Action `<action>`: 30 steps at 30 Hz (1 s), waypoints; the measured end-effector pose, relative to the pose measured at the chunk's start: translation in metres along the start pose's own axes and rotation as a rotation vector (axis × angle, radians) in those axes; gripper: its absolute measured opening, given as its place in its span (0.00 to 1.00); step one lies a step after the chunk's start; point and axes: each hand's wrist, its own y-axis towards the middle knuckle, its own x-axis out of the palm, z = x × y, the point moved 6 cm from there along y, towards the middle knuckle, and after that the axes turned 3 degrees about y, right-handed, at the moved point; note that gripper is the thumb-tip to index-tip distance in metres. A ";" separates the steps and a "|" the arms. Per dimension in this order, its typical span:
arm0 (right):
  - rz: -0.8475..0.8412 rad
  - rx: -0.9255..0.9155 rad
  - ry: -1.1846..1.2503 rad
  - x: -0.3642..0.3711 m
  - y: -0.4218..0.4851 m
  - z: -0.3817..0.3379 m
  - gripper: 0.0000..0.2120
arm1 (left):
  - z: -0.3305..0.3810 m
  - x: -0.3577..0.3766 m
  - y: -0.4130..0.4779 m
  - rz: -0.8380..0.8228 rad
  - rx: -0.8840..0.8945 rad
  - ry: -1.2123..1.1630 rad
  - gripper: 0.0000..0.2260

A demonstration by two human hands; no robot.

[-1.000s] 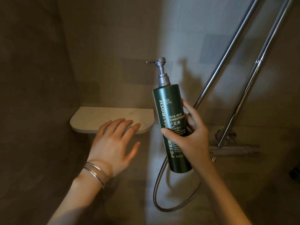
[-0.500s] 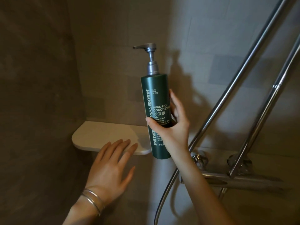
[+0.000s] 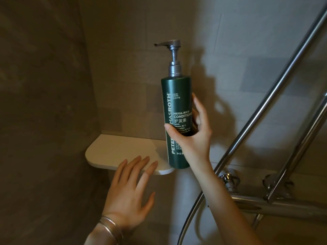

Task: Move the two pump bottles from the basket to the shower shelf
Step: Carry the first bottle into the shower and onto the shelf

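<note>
Nearest me, my left hand point(image 3: 129, 197), bangles point(image 3: 109, 225) on its wrist, lies flat with fingers spread at the front edge of the shower shelf point(image 3: 120, 149). Beyond it, my right hand point(image 3: 192, 138) grips the green pump bottle point(image 3: 177, 96) upright at the right end of that ledge, nozzle pointing left

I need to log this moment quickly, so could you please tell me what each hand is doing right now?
Left hand: open, fingers straight, holding nothing.
Right hand: closed round the green pump bottle.
</note>
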 end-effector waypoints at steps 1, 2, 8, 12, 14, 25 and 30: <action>0.009 0.011 0.003 0.001 0.000 0.003 0.38 | 0.000 0.000 0.000 0.005 -0.003 -0.001 0.30; 0.015 0.022 0.002 0.001 0.000 0.005 0.38 | 0.000 0.000 0.000 0.006 -0.006 -0.004 0.30; 0.061 -0.007 -0.025 0.004 0.004 0.020 0.39 | -0.002 0.009 -0.001 -0.010 -0.038 0.008 0.33; 0.101 -0.103 -0.084 0.012 0.000 0.033 0.39 | 0.000 0.012 -0.001 0.025 -0.074 -0.016 0.32; 0.076 -0.098 -0.074 0.017 0.004 0.039 0.40 | 0.000 0.012 0.000 0.048 -0.079 -0.025 0.32; 0.042 -0.130 -0.111 0.023 0.012 0.044 0.40 | 0.002 0.013 0.000 0.084 -0.069 -0.042 0.33; 0.077 -0.172 -0.295 0.023 0.009 0.040 0.40 | 0.000 0.012 -0.001 0.022 -0.055 -0.031 0.35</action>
